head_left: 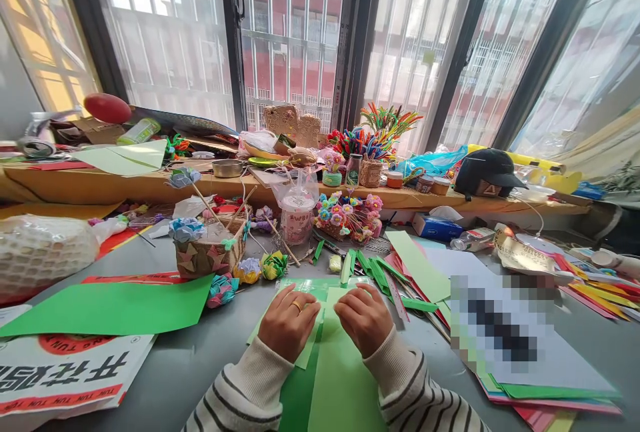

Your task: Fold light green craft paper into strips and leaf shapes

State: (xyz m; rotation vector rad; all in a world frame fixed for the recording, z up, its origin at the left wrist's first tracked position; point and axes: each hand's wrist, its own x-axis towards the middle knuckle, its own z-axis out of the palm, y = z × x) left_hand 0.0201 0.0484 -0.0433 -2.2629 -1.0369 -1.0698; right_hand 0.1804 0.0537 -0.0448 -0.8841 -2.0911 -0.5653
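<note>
Pale green paper (345,372) lies at six o'clock, stretched over darker green on our grey surface (185,365), directly beneath our two bare hands. Our left hand (289,322), wearing a gold ring, and our right hand (364,319) hover over or rest on its far part, near each other but apart. The fingers on both are curled closed, tips turned inward; we cannot tell whether they pinch any paper.

Taking our hands as the clock's centre, a bright green sheet (115,305) is at nine o'clock, partly over a printed white bag (65,372) at eight. A basket (213,259) with blue paper flowers stands at ten. At twelve is a lidded pink-patterned cup (297,219); at one, colourful small flowers (345,209). Folded green strips (383,279) lie at two, a paper stack (565,359) at three. Farther off at two, a black cap (487,172) sits on the wooden ledge (280,185).
</note>
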